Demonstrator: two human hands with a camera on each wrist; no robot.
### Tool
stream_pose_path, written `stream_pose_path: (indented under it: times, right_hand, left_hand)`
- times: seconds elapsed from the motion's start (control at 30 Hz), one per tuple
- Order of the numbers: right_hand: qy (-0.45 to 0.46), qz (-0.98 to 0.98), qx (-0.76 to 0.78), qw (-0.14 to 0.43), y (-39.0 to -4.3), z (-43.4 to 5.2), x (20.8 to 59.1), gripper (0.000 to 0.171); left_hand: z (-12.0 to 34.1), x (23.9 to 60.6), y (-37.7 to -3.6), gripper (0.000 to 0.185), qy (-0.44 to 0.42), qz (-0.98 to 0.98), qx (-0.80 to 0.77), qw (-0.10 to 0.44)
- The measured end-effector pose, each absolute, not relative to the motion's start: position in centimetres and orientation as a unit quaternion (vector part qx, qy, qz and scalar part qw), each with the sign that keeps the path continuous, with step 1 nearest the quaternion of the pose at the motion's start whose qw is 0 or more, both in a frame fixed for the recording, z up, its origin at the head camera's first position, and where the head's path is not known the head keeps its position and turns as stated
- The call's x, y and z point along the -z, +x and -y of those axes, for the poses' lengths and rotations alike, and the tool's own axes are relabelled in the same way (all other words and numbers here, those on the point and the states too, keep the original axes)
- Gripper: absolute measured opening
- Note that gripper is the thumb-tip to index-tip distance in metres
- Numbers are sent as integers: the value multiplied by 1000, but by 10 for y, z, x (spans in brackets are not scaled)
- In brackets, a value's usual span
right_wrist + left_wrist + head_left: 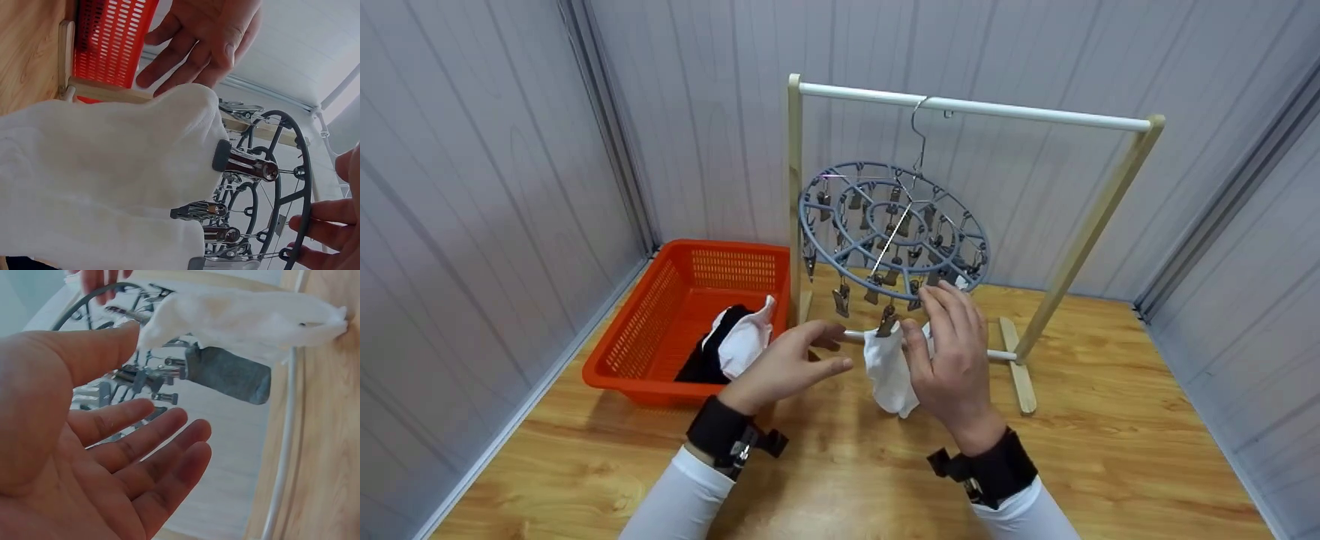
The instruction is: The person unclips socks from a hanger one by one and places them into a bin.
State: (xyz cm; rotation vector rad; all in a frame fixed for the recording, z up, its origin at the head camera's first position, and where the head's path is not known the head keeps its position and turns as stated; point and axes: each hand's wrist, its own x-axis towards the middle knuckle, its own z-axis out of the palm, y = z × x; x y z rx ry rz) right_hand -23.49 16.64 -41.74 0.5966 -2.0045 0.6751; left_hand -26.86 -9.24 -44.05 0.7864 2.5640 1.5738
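Note:
A white sock (pixel 889 371) hangs from a metal clip (pixel 886 321) on the front rim of a round grey clip hanger (pixel 817 225). My left hand (pixel 829 349) is open just left of the sock, palm up and fingers spread, holding nothing. My right hand (pixel 922 311) is right of the sock, with straight fingers reaching up to the hanger's rim and the thumb beside the sock. The left wrist view shows the open palm (pixel 163 382) under the sock (pixel 247 318) and clip (pixel 225 374). In the right wrist view the sock (pixel 101 169) hangs pinched in the clip (pixel 244 163).
The hanger hooks over the white rod (pixel 1035 114) of a wooden rack standing on a wooden floor. An orange basket (pixel 660 315) at the left holds a white sock (pixel 742 341) and a black one (pixel 701 364). Grey panel walls close in on three sides.

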Motion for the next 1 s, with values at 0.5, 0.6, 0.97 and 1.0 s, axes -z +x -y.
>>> stream_pose_path:
  times: [0.5,0.6,0.97,1.0]
  right_hand:
    - [289,806,-288,430,-229,-163,414,49]
    - [298,805,-291,422,-228,-162,413,50]
    - [306,799,-299,423,-228,-161,414,50]
    - [306,797,-300,425,-227,-161,414,50]
  left_hand:
    - [72,456,-269,63,257,-818,-515,25]
    - [69,461,-269,64,247,-809,-532,20]
    - [56,468,-268,48,225,-786,-576,5]
    - [56,468,-267,46,226,-782,-580,5]
